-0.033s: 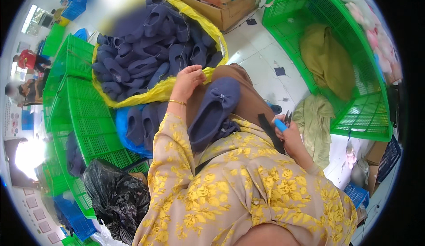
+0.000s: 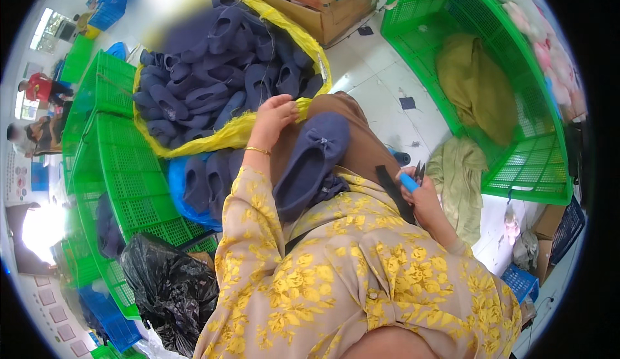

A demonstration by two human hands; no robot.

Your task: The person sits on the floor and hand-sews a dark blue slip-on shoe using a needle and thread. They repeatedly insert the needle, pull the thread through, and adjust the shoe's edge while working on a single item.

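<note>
A dark blue slipper (image 2: 303, 165) with a small bow lies on my lap, its opening facing up. Above its left side, my left hand (image 2: 276, 119) is closed with fingertips pressed together; anything between them is too small to make out. To the right, my right hand (image 2: 427, 203) is wrapped round small thread snips (image 2: 419, 172), blades pointing up and away from the slipper. A bright blue sleeve or wrap shows at its thumb. Beyond my left hand stands a yellow-rimmed sack (image 2: 194, 147) heaped with dark blue slippers (image 2: 206, 94).
More slippers (image 2: 206, 181) lie in a blue bag beside my left arm. Green crates (image 2: 139, 172) line the left, near a black plastic bag (image 2: 171, 291). At right, a large green crate (image 2: 523, 188) holds olive cloth (image 2: 475, 88). Cardboard boxes (image 2: 310, 10) stand ahead.
</note>
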